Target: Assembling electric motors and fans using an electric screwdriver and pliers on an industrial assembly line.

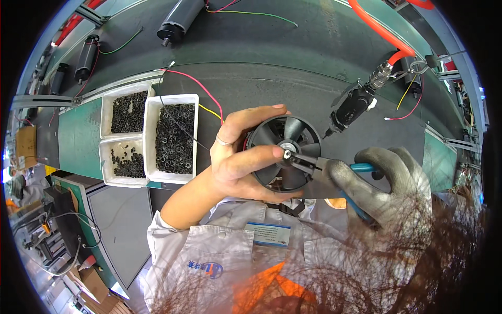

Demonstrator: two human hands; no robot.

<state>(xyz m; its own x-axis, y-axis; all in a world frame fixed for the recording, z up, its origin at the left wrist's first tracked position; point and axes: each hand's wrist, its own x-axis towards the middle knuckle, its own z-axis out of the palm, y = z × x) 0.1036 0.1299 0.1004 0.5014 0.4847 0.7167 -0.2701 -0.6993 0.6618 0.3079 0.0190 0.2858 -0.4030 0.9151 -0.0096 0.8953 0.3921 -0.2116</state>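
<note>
My bare left hand (235, 152), with a ring on one finger, is wrapped round a motor whose black bladed fan end (296, 131) faces up. One of its fingertips presses beside the metal shaft (286, 155) at the fan's hub. Circlip pliers (362, 167) with blue handles are gripped in my right hand (384, 183), which wears a grey-coated glove. Their jaws touch the hub beside the shaft. Whether a small ring sits in the jaws is too small to tell. The motor's body is mostly hidden under the fan and hand.
Left of my hands stand white trays: one of black retaining rings (175, 138), two of small black parts (128, 112) (128, 162). A black power screwdriver (353, 104) hangs at right on a red hose (384, 39). Grey motors (180, 21) with loose wires lie farther back.
</note>
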